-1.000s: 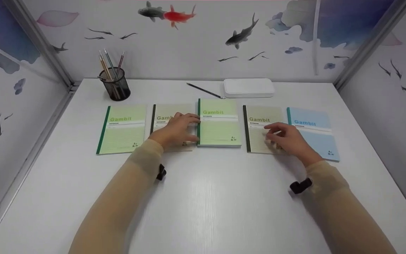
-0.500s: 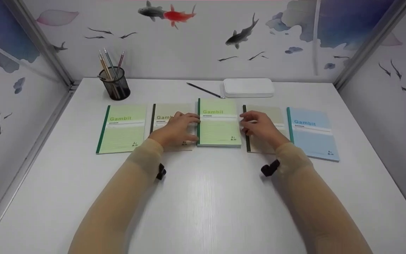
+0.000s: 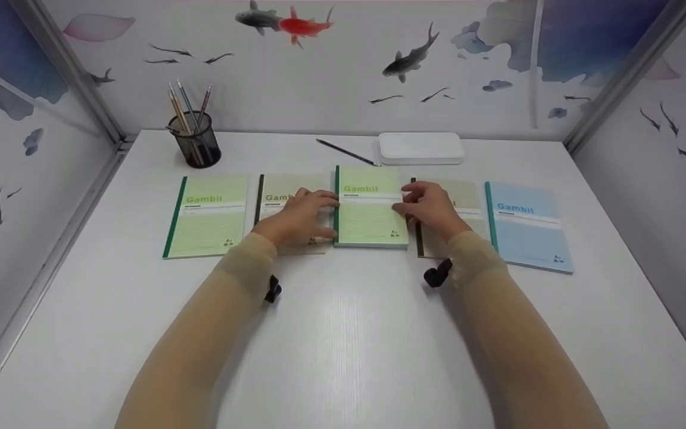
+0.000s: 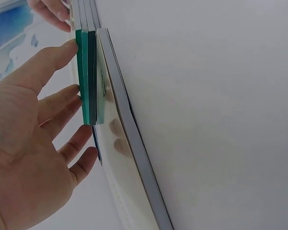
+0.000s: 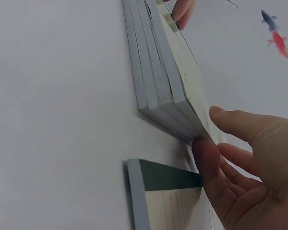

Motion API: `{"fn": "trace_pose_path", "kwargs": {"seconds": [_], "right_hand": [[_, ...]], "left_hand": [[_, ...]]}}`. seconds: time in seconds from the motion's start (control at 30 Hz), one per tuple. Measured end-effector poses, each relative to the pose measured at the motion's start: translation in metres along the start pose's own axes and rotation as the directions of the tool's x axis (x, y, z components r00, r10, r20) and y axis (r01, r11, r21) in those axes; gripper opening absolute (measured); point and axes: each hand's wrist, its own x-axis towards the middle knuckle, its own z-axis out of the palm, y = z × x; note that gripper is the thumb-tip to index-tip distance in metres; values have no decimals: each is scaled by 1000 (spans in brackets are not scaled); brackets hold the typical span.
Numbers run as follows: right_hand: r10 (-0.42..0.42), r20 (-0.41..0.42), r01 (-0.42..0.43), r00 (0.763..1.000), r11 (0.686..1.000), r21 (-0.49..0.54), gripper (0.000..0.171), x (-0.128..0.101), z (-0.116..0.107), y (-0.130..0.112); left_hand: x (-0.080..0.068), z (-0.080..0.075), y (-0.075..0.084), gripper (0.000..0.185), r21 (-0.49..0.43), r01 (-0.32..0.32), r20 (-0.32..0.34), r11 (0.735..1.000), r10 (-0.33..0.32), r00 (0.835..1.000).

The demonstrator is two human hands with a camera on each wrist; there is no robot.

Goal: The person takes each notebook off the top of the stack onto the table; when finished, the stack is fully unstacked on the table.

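A stack of notebooks [image 3: 370, 220] lies in the middle of the row, its top cover light green with "Gambit" on it. My left hand [image 3: 295, 221] reaches over a beige notebook [image 3: 271, 185] and touches the stack's green spine [image 4: 85, 76] with spread fingertips. At the opposite edge is my right hand [image 3: 432, 205], thumb over the cover's margin and fingers against the page edges [image 5: 151, 72]. It lies above a second beige notebook [image 3: 468, 196], partly hiding it. In the left wrist view, the left hand's fingers are apart and lightly bent.
A green notebook [image 3: 206, 232] lies at the far left, a blue notebook [image 3: 530, 238] at the far right. Behind stand a black mesh pen cup [image 3: 197, 146] with pencils, a loose dark pencil [image 3: 346, 151] and a white case [image 3: 420, 149]. Printed panels [image 3: 343, 77] enclose the table.
My right hand has moved left from over the right beige notebook to the right edge of the middle stack. My left hand has stayed at the spine.
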Motion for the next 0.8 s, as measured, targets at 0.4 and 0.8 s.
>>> {"fn": "trace_pose_path", "kwargs": {"seconds": [0.4, 0.8], "right_hand": [[22, 19, -22, 1000, 1000, -12, 59, 6, -5, 4], [11, 35, -13, 999, 998, 58, 55, 2, -8, 6]], "left_hand": [[3, 1, 3, 73, 60, 0, -13, 998, 0, 1000], [-1, 1, -1, 75, 0, 35, -11, 999, -35, 999]]}}
